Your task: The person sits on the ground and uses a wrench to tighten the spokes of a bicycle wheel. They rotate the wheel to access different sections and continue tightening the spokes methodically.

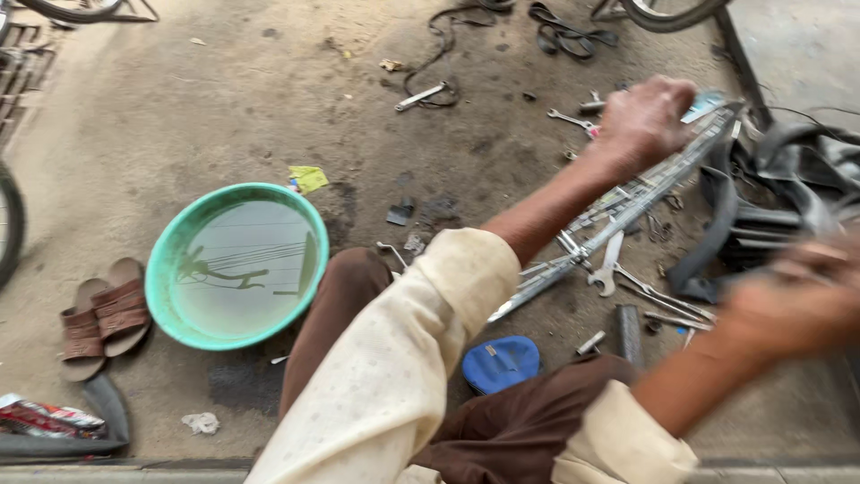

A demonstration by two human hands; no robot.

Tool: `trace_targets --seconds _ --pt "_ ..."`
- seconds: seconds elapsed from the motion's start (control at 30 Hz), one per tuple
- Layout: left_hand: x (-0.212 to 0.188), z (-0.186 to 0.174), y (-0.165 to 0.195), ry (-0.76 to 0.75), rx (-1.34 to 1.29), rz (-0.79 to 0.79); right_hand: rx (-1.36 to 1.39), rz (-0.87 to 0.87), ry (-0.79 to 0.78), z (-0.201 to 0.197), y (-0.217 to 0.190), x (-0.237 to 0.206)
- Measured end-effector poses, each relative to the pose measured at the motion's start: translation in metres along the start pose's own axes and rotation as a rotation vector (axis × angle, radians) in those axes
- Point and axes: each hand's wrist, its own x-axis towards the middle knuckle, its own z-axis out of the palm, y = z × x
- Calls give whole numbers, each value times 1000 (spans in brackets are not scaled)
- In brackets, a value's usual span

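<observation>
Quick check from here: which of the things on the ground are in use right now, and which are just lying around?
In use:
left hand on the wheel rim
right hand, blurred, at the black rubber tube

Lying about:
green basin of water
sandals
spanners
blue lid
yellow paper scrap

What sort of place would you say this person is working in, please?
Most likely a roadside bicycle repair spot on bare ground. Spanners lie scattered by a metal wheel rim, black rubber inner tubes are heaped beside it, and a green basin of water stands nearby.
</observation>
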Motion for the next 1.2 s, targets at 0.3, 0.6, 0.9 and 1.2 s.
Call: trace_targets --seconds 0.3,0.6,0.9,1.2 --pt "-36 -5 -9 179 -29 27 -147 -405 -939 43 -172 -85" --pt "-30 -12 7 183 -71 20 -411 -344 -429 15 -97 -11" --pt "-42 -25 13 303 -127 110 -61 -560 -679 75 -217 -68" --pt "-59 -65 -55 208 -145 -41 -1 374 -400 72 10 -29"
